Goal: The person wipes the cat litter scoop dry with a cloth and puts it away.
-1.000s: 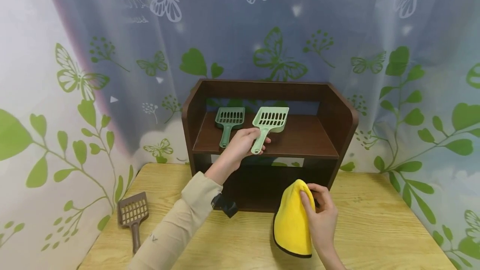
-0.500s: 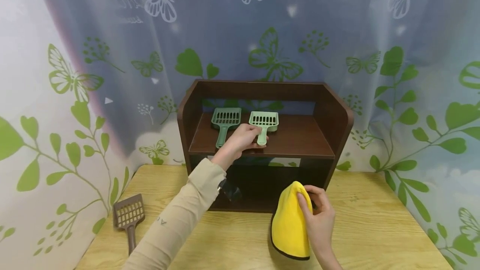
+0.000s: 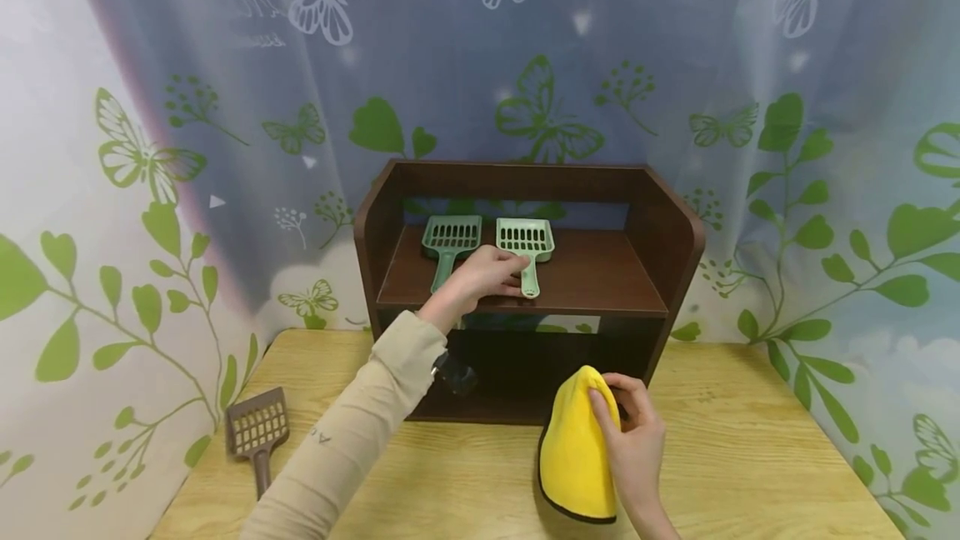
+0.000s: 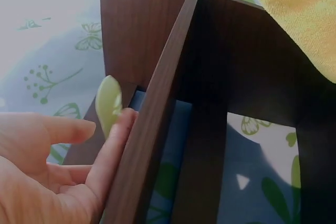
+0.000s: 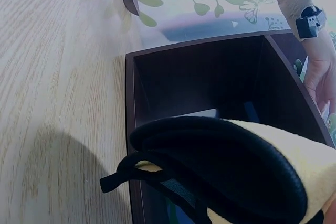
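A light green litter scoop (image 3: 526, 238) lies on the upper board of the brown shelf (image 3: 585, 286), its handle toward the front edge. My left hand (image 3: 487, 272) is at that handle, fingertips touching its side. In the left wrist view the thumb and fingers of the left hand (image 4: 63, 166) are spread apart around the handle end (image 4: 108, 102). To the left lies a dark green litter scoop (image 3: 453, 233), its handle partly behind my hand. My right hand (image 3: 633, 448) pinches the top of a yellow cloth (image 3: 576, 448) with black edging, hanging over the table before the shelf.
A brown litter scoop (image 3: 258, 427) lies at the left of the wooden table (image 3: 750, 457). The shelf has upright side panels (image 3: 667, 236) and a lower compartment (image 3: 517, 382). A printed curtain (image 3: 450, 40) stands behind everything.
The light green litter scoop has come down from above the shelf onto its upper board, and my left hand's grip on its handle has loosened. The right hand still holds the cloth.
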`<action>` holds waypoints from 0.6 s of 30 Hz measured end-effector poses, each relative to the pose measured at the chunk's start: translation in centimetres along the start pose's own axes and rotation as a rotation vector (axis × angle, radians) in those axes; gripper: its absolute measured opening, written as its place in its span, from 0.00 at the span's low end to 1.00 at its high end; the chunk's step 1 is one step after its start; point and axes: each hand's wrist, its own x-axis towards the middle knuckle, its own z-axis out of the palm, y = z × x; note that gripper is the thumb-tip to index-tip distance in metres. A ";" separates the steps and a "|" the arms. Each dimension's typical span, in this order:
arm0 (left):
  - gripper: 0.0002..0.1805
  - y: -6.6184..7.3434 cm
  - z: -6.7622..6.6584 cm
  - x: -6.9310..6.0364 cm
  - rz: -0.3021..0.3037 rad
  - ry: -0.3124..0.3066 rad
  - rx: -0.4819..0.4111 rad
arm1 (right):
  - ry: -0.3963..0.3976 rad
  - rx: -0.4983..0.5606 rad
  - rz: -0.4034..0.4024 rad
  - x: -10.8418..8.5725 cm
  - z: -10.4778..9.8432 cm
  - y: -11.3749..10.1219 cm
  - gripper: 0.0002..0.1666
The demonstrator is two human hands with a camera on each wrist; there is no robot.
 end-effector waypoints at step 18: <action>0.26 0.8 -0.6 -6.1 0.247 0.138 0.286 | -0.001 0.001 0.019 -0.2 0.5 -0.1 0.13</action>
